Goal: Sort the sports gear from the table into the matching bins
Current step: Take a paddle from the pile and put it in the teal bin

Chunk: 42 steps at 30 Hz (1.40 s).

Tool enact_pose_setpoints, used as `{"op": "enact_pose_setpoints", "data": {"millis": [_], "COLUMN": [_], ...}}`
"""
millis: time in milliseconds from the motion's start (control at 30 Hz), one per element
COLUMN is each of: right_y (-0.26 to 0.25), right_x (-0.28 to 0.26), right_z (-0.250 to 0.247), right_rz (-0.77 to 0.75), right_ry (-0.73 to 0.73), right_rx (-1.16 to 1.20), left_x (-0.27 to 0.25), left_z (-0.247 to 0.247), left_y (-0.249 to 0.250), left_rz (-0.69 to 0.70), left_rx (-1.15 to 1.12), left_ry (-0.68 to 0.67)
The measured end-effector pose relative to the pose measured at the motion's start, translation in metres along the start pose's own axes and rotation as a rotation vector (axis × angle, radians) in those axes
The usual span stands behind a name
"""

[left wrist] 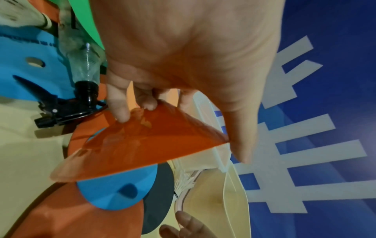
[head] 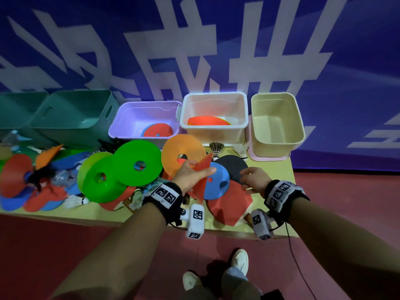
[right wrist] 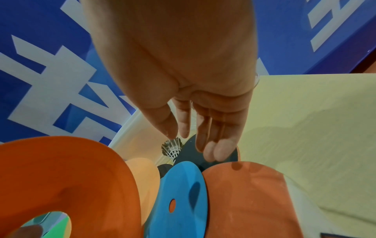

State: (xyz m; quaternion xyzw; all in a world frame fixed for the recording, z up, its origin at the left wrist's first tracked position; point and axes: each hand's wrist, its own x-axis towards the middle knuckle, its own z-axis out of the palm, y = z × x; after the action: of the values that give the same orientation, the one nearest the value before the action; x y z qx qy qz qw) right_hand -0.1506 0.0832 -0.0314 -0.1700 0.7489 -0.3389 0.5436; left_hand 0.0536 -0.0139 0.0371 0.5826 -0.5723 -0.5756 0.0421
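The left pile [head: 32, 182] on the counter [head: 112, 215] is motion-blurred. The teal bin [head: 13, 113] is cut off by the left edge. The black paddle [head: 234, 167] is partly covered by the blue disc [head: 218, 182].

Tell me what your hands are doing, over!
Left hand holds red cone. Right hand open above black paddle. Blue cone crowds it.

Left hand [left wrist: 183, 56] pinches a red cone [left wrist: 142, 145] by its rim, thumb opposite fingers [left wrist: 120, 104]. Below lie a blue cone [left wrist: 114, 193] and a black paddle [left wrist: 160, 193]; a spray bottle [left wrist: 85, 64] lies to the left.
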Motion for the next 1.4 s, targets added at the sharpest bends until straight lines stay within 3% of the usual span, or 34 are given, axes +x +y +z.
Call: {"op": "enact_pose_setpoints", "data": {"millis": [200,533,700,967,1267,1400], "right_y": [0.005,0.073,0.101,0.126,0.091,0.057], "right_x": [0.004,-0.016,-0.021,-0.022,-0.052,-0.072], "right_z": [-0.002,-0.013,0.003,0.024,0.023,0.013], "right_rz": [0.031,0.121,0.159,0.121,0.152,0.157], "right_ry": [0.028,0.151,0.112,0.212,0.218,0.227], "right_rx": [-0.096,-0.579,-0.736,-0.824,-0.685,-0.753], "left_x": [-0.001,0.01,0.02,0.032,0.008,-0.002], "left_z": [-0.005,0.024,0.03,0.022,0.0,-0.01], "left_y": [0.006,-0.008,-0.035,-0.067,-0.053,-0.038], "left_rz": [-0.013,-0.047,-0.024,-0.001,0.018,0.081], "left_rx": [-0.098,-0.228,-0.19,-0.166,-0.237,-0.227], "left_ry": [0.054,0.087,0.093,0.074,0.036,0.05]}}
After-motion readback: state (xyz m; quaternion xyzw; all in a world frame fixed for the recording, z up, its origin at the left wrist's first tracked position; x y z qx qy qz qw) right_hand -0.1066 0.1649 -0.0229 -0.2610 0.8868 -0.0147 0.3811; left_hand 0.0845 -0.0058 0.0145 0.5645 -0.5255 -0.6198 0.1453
